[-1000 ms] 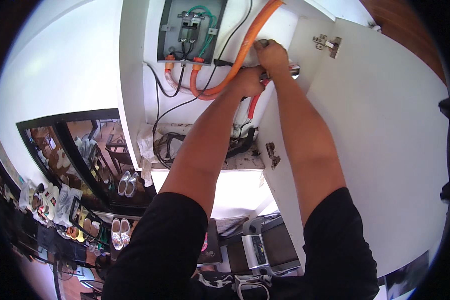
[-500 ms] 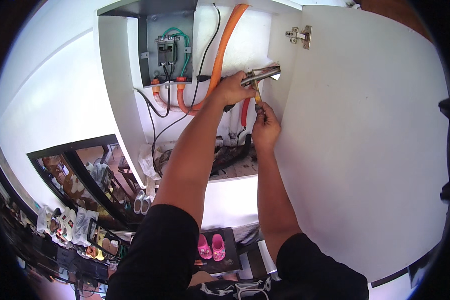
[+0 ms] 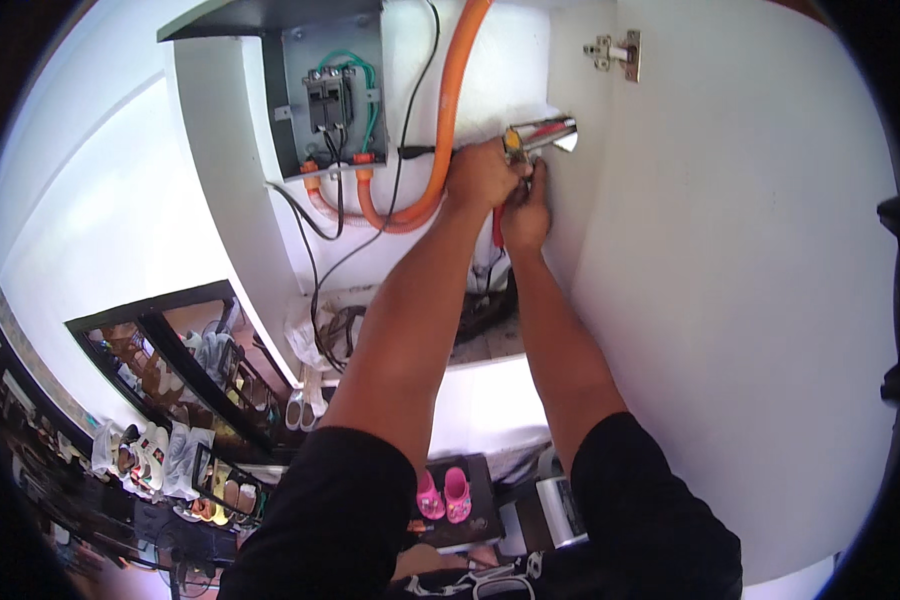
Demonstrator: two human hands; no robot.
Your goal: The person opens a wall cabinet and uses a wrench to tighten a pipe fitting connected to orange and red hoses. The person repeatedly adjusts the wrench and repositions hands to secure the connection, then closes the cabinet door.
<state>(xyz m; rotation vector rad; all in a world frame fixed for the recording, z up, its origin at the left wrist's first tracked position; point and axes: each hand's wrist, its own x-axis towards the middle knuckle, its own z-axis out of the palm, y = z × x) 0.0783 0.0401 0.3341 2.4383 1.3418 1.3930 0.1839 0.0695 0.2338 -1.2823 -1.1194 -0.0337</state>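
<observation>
Inside a white wall cabinet my two hands work close together at the right-hand wall. My left hand is closed, its back toward me, beside a long silver metal piece with red in it. A small yellow part shows just above the knuckles. My right hand is right below, fingers bent up and pinched near the left fingertips. What either hand grips is mostly hidden by the fingers. Under them hangs a red sleeve with dark wire at its lower end.
An open grey breaker box with green and black wires sits at the left. Thick orange corrugated conduit curves beside my left hand. The cabinet door stands open on the right. Pink clogs and a shoe rack are below.
Both hands have shifted slightly right in view, and the right hand has risen closer to the left. The yellow piece earlier between the hands now shows above the left hand. The view has shifted.
</observation>
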